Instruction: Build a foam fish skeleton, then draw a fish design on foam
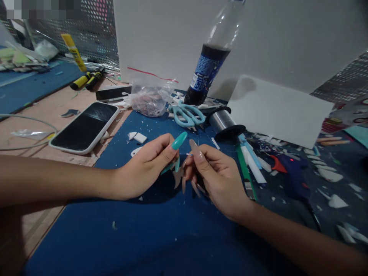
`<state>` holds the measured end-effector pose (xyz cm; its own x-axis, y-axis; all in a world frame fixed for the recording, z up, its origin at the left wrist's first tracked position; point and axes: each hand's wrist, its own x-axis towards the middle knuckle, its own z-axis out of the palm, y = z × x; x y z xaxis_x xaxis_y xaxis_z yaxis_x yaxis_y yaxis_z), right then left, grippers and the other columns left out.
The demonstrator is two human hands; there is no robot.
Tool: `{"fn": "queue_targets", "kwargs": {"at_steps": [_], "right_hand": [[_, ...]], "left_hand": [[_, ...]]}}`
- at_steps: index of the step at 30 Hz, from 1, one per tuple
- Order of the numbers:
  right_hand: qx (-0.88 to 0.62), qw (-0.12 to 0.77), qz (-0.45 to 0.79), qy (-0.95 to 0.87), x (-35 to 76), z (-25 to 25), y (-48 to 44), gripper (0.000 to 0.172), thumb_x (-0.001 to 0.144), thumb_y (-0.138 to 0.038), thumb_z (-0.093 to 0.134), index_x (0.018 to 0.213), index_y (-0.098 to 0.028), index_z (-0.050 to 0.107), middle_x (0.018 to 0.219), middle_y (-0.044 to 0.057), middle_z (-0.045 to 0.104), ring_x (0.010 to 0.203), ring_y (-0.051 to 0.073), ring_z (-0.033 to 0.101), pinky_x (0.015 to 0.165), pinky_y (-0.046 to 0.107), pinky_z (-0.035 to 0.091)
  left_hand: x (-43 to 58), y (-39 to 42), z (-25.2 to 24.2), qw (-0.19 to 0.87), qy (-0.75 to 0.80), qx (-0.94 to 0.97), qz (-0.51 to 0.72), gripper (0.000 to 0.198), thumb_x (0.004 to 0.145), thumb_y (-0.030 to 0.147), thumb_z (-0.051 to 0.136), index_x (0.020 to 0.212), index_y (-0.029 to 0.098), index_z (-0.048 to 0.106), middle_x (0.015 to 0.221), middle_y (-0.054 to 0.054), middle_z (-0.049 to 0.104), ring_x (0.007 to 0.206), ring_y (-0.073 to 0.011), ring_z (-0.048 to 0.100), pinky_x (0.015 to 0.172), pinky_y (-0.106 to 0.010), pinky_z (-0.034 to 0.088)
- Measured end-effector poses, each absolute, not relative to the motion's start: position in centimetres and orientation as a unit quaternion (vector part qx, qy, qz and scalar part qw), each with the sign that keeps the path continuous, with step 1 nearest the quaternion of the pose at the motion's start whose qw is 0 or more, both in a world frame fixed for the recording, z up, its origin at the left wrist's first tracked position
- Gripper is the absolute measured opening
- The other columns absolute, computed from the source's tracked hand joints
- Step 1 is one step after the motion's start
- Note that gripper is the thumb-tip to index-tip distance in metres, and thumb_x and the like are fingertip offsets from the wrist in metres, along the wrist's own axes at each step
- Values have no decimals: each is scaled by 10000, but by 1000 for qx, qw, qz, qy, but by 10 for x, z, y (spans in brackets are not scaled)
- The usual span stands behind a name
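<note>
My left hand (152, 159), with long turquoise nails, is closed in a pinch over the blue mat (143, 230). What its fingers hold, if anything, is hidden. Facing it, my right hand (220, 172) pinches a tiny thin shiny piece (189, 154) between thumb and finger, too small to name. A pale pointed piece (177, 177) shows just below, between the hands; I cannot tell which hand it touches. Behind them lie light-blue-handled scissors (186, 115) and a spool of clear line (222, 122). Small white pieces (140, 138) rest beyond my left hand.
A phone (84, 128) lies to the left, near yellow-black tools (87, 78) and a glue stick (73, 51). A dark soda bottle (208, 65) and a zip bag (149, 97) stand behind. On the right are a glue gun (296, 174), white board (276, 109) and scattered scraps.
</note>
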<state>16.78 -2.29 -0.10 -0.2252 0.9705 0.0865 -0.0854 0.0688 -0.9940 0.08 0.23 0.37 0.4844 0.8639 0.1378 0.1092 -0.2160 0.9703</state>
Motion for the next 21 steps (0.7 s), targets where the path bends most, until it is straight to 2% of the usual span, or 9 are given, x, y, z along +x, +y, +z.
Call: {"fn": "queue_targets", "kwargs": {"at_steps": [5,11,18,21], "right_hand": [[-413,470,542,-561,167,1,-23,279,909,-375,566,708,-187,613,548,-32,598,452,56,529,427,173,409],[-422,456,540,-568,166,1,-23,316,905,-387,560,659,-189,579,538,-32,582,422,59,498,393,180,400],[-418,434,551,-577,167,2,-22,311,904,-387,553,669,-184,580,544,-28,587,444,65,501,420,189,407],[-408,431,564,-574,167,1,-21,298,898,-395,563,690,-182,585,543,-25,603,448,66,511,427,190,398]], "left_hand": [[1,3,3,524,337,683,380,277,980,315,373,742,182,427,652,49,393,551,-75,347,502,-202,328],[2,3,3,538,323,670,397,347,950,448,428,718,190,421,614,56,380,507,-78,315,472,-213,321],[2,3,3,551,312,664,398,390,934,510,426,703,196,413,611,49,429,523,-81,388,504,-214,373],[2,2,2,553,314,660,400,395,936,517,412,705,197,409,605,52,412,521,-81,375,506,-215,371]]}}
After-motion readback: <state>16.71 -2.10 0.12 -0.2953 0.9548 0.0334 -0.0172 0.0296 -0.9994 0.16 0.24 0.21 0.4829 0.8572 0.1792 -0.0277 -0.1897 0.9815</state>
